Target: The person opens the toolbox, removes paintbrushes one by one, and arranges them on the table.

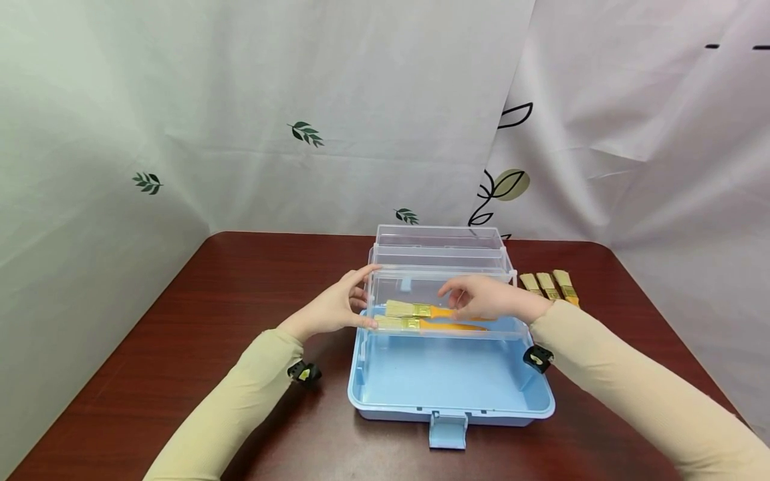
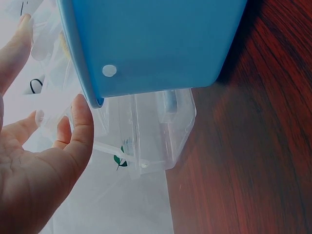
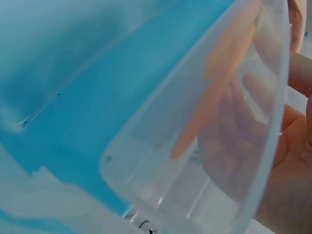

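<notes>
Two paintbrushes with orange handles lie side by side in the front clear tray (image 1: 445, 336) of a blue box (image 1: 445, 381). My right hand (image 1: 484, 297) is inside this tray, fingers bent loosely, thumb right at the handle of the rear paintbrush (image 1: 409, 309). Below it lies the front paintbrush (image 1: 451, 326). My left hand (image 1: 331, 307) grips the tray's left end, thumb at the front corner and index finger at the back rim. The right wrist view shows an orange handle (image 3: 190, 131) and the right fingers blurred through the tray wall.
Several more paintbrushes (image 1: 547, 285) lie on the dark red table (image 1: 271, 280) to the right of the box. Further clear trays (image 1: 439, 235) step up behind the front one. The box's latch (image 1: 448, 431) hangs down in front. A white patterned curtain (image 1: 361, 100) surrounds the table.
</notes>
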{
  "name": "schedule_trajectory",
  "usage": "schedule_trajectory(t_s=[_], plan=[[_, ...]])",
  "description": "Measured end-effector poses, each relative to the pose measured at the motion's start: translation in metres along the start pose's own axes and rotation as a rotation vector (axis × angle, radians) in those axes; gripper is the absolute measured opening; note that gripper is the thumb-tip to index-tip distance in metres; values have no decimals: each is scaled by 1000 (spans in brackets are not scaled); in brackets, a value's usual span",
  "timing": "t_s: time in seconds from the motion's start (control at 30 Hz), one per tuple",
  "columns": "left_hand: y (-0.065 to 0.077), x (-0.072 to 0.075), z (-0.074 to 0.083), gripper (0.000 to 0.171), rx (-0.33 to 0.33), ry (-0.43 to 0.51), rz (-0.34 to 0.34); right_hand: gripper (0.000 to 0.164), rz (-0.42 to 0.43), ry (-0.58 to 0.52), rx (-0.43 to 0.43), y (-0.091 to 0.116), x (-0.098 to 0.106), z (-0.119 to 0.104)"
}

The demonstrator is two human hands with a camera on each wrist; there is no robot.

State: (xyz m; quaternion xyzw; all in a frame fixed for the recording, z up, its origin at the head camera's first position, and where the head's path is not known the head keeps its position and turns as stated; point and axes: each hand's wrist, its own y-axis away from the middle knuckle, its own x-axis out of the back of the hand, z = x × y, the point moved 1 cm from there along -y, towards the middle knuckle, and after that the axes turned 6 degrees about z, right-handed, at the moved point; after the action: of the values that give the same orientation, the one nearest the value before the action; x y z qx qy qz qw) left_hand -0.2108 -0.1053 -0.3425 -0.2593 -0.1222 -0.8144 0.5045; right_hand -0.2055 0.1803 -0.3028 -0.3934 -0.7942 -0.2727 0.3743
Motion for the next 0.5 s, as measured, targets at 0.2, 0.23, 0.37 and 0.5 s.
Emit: schedule_trajectory(t_s=[0.2, 0.23, 0.37, 0.5], plan=[[0, 0, 0, 100, -1, 4, -1, 43, -7, 8, 30, -2, -1, 2], [0, 0, 0, 100, -2, 4, -1, 43, -7, 12, 33, -3, -1, 3], [-1, 0, 0, 100, -8, 8, -3, 41, -7, 21, 45, -5, -2, 4], [0, 0, 0, 100, -9, 7, -4, 38, -12, 32, 50, -7, -4, 4]])
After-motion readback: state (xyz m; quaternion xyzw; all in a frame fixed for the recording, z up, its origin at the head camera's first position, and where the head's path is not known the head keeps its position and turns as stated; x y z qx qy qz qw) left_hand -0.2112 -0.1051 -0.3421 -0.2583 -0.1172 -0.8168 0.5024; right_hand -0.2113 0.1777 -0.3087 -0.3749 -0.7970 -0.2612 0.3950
